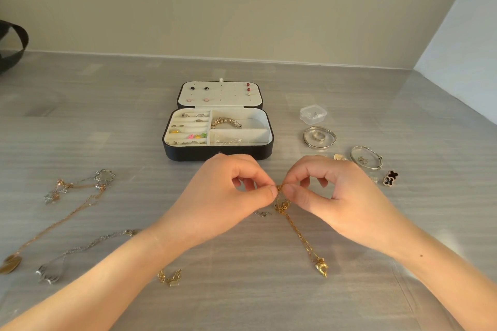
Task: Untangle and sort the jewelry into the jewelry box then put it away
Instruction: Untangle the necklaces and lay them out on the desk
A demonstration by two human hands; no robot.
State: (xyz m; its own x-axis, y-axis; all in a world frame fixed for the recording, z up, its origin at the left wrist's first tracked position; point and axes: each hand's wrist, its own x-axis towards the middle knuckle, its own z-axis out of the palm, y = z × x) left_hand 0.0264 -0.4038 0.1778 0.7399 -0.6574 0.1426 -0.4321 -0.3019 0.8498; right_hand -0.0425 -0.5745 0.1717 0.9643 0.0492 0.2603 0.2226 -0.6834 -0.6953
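Note:
My left hand (231, 196) and my right hand (330, 196) both pinch the knotted top of a gold chain necklace (294, 226), fingertips meeting just in front of the box. The chain trails toward me and ends in a gold pendant (322, 269) lying on the table. The black jewelry box (218, 154) stands open behind my hands. Its white lid panel holds stud earrings. Its tray holds rings on the left and a gold beaded bracelet (226, 123) on the right.
Left of my arms lie a rose-gold necklace (67, 212), a silver chain (80, 250) and a small gold bracelet (169, 277). On the right are a clear plastic case (312, 114), silver bangles (319, 137), another bangle (367, 161) and a black clover piece (390, 177). A wall stands behind.

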